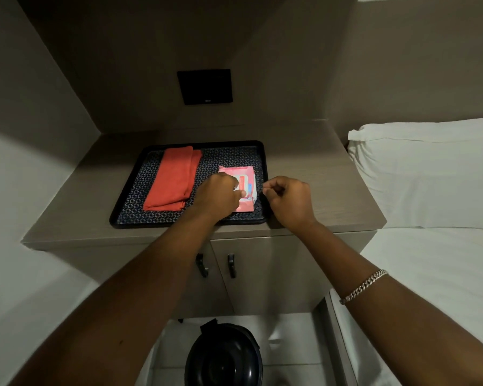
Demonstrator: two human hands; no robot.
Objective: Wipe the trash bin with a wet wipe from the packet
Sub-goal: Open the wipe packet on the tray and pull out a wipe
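A pink packet of wet wipes (244, 176) lies on the right side of a black patterned tray (204, 221) on top of a bedside cabinet. My left hand (216, 197) rests on the packet and covers its near left part, fingers pressed on it. My right hand (287, 201) hovers just right of the packet above the tray's rim, its fingers curled with thumb and forefinger pinched together; whether they pinch anything I cannot tell. The black round trash bin (223, 360) with a domed lid stands on the floor below, between my forearms.
A folded red cloth (173, 178) lies on the tray's left side. The cabinet (313, 174) has two doors with dark handles (230, 266). A bed with a white pillow (424, 174) is at the right. A black wall panel (205, 86) sits above.
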